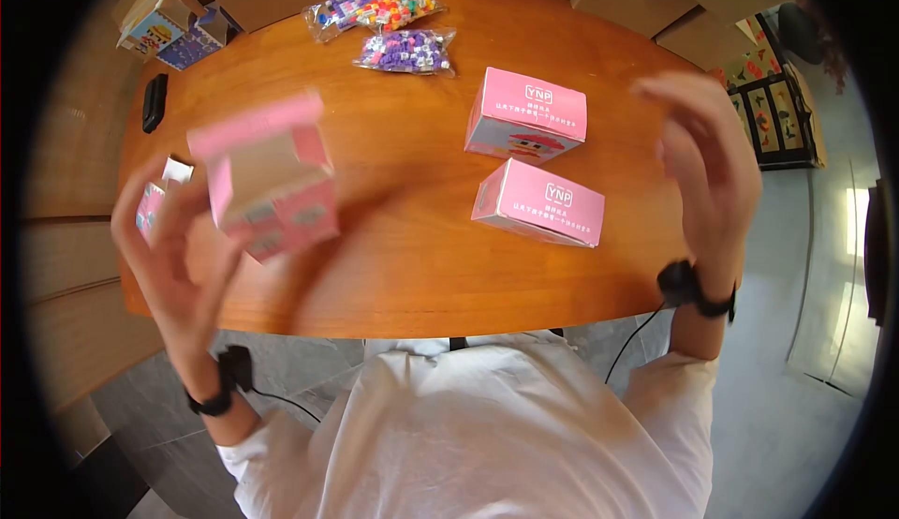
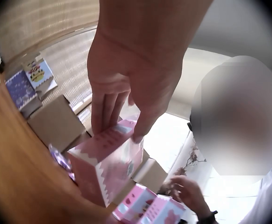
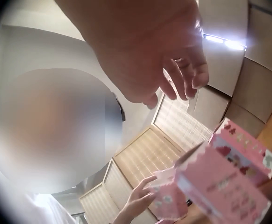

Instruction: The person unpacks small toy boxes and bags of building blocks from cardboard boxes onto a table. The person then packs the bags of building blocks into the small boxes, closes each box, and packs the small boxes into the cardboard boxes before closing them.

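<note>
The left hand is raised above the near edge of the worktop, its fingertips pinching an open pink box by the lower side, with the lid flap standing up behind. The box is blurred, so I cannot tell if it is tilted on purpose. The right hand hovers well apart to the other side, fingers loosely spread and holding nothing.

Between the two hands, lying on the worktop, are two closed pink boxes, the second nearer the person. Beyond them lie bags of coloured beads.

The open box looks like thin card: light, probably easy to crush at the walls, and likely a little slick. I would judge the folded corners and bottom edges the firmest places to take hold, not the loose flap.
</note>
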{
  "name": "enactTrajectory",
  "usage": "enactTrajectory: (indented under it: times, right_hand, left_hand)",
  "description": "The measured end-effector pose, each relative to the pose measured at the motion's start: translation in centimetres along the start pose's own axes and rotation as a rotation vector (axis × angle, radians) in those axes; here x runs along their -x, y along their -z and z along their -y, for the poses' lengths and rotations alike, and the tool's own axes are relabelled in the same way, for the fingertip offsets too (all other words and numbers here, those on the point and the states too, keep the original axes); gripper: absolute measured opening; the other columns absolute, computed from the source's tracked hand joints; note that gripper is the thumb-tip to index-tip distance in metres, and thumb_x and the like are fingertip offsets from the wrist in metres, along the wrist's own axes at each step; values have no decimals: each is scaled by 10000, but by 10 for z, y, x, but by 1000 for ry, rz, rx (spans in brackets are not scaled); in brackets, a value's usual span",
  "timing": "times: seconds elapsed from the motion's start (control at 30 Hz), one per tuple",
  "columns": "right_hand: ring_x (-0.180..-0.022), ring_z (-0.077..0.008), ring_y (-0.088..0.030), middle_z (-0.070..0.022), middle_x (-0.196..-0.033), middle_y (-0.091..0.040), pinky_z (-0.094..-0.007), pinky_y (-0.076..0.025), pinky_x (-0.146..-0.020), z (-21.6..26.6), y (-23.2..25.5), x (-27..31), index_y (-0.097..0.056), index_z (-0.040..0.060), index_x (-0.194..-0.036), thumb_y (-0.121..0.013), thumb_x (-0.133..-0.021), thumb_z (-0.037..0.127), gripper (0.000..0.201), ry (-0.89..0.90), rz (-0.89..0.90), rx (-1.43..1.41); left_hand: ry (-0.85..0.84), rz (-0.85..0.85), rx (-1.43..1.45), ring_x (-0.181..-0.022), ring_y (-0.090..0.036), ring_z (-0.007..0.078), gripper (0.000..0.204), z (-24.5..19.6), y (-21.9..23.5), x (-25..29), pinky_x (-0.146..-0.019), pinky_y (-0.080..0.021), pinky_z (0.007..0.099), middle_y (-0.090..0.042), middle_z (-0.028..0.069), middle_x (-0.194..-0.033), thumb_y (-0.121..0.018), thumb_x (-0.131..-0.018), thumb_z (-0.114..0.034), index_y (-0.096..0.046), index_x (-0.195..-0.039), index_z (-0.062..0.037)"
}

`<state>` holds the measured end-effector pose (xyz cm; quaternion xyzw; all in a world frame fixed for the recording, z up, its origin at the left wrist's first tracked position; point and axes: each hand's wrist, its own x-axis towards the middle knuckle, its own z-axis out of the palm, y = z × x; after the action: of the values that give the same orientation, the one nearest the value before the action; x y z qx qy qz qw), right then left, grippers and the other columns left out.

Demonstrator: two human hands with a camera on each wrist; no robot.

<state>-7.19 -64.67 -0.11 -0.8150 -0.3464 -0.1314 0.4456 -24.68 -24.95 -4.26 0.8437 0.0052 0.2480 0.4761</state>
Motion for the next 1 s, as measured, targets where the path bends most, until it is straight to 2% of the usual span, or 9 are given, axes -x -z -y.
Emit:
enactTrajectory:
  times: [0.07,0.2,0.4,0.53,0.57,0.67,0.83,0.97,1.0]
  right_hand:
    - [-752,-93,-551,-32,-1088,-705,-248,-462,-680,-16,-7,-38,-712,20,-1176,-700,-992,288,326,-157,221,-18]
    - [-784,-75,-583,-10,-1032,-720,-244,-473,-668,-68,-49,-100,-716,46,-1166,-684,-1002,266,276,-108,499,-20]
    - [-773,-121,-593,-40,-985,-678,-285,-492,-656,-100,-133,-149,-712,39,-1127,-787,-902,381,417,-44,751,84]
    - [-868,-237,-620,-94,-955,-652,-385,-490,-746,-104,-156,-151,-706,56,-1026,-897,-686,591,663,110,767,230]
    - [-889,-197,-580,-66,-953,-547,-328,-476,-763,-99,-154,-153,-692,57,-1087,-932,-692,478,625,50,806,245]
    - [-888,-195,-578,-63,-947,-551,-312,-468,-779,-105,-152,-149,-640,64,-1032,-951,-679,435,599,85,750,227]
    - [-900,-141,-605,-58,-975,-619,-290,-480,-776,-108,-153,-137,-582,12,-1138,-926,-755,200,548,-114,791,-10]
    - [-793,-127,-666,-65,-1032,-691,-257,-541,-719,-79,-137,-141,-585,-30,-1329,-872,-831,229,630,-363,1001,-235]
    - [-815,-147,-683,-102,-1127,-693,-257,-549,-710,-76,-124,-145,-592,-27,-1333,-811,-896,263,568,-370,998,17]
  left_hand:
    - [-113,-8,-5,-1175,-656,342,1020,11,-14,31,-998,-538,450,-582,230,-1346,-872,-776,34,-164,-1501,-82]
    - [-318,173,-67,-1080,-690,352,678,-11,-50,46,-885,-582,438,-638,226,-1248,-868,-778,18,-509,-1342,-100]
    - [-209,408,-280,-972,-686,322,366,-40,-59,45,-736,-572,383,-668,151,-1175,-824,-795,3,-721,-1128,-111]
    - [-146,470,-257,-937,-683,306,402,-45,-58,41,-751,-571,382,-666,148,-1169,-826,-801,-46,-717,-1181,-115]
    - [-149,465,-217,-899,-675,312,328,-44,-59,40,-717,-568,400,-645,135,-1101,-813,-821,-83,-688,-1123,-115]
    - [-145,482,-145,-856,-668,324,294,-41,-60,35,-677,-560,418,-628,127,-1042,-804,-836,-104,-633,-1075,-102]
    - [-198,454,8,-838,-674,339,435,-29,-68,31,-665,-556,415,-637,143,-1072,-819,-800,-35,-563,-1150,-68]
    - [-235,457,25,-834,-676,343,495,-25,-67,32,-660,-555,411,-644,153,-1100,-816,-749,20,-547,-1157,-56]
    - [-239,460,29,-837,-675,344,495,-24,-68,33,-660,-555,413,-645,155,-1103,-811,-738,29,-550,-1149,-57]
